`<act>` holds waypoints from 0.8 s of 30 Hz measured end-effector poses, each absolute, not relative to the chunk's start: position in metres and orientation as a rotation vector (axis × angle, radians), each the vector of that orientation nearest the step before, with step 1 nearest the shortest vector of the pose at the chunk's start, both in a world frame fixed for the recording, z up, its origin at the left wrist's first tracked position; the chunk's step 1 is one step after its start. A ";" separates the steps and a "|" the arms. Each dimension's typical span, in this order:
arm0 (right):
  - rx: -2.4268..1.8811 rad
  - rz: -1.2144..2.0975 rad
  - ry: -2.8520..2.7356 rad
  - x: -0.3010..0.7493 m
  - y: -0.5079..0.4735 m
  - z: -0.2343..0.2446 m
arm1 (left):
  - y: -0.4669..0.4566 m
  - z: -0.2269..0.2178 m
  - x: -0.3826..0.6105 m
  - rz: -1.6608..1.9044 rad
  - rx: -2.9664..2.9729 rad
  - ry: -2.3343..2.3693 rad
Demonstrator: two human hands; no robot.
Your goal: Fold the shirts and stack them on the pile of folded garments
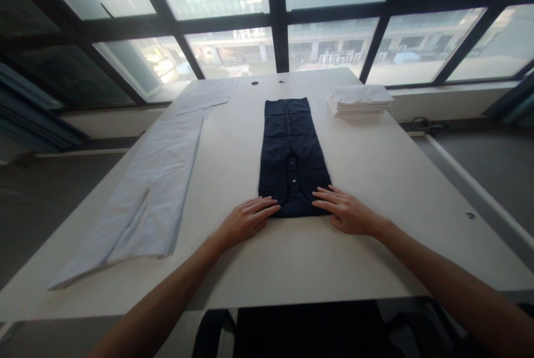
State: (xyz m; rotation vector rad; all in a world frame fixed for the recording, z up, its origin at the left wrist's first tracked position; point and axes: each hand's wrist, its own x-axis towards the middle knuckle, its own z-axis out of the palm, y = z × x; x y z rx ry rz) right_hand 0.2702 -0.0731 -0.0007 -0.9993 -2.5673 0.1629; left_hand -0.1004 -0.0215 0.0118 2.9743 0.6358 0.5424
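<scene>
A dark navy buttoned shirt point(292, 152) lies folded into a long narrow strip down the middle of the white table point(375, 180). My left hand point(246, 220) rests flat at the strip's near left corner, fingers stretched out and touching the cloth's edge. My right hand point(344, 210) lies flat at the near right corner, fingers spread and resting on the hem. Neither hand grips anything.
A pale blue garment point(154, 191) lies spread along the table's left side, hanging toward the left edge. A stack of folded white cloths point(359, 100) sits at the back right. Sheets of paper point(206, 96) lie at the back left. Large windows stand behind the table.
</scene>
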 end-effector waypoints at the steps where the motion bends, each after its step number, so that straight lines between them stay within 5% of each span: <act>1: -0.985 0.160 -2.567 0.271 -0.073 -0.003 | -0.021 0.011 -0.100 0.553 2.965 0.632; 15: -0.922 0.095 -2.568 0.281 -0.061 -0.006 | -0.014 0.014 -0.104 0.604 2.934 0.562; 24: -0.831 0.340 -2.435 0.284 -0.100 0.025 | -0.052 0.043 -0.099 0.523 2.756 0.491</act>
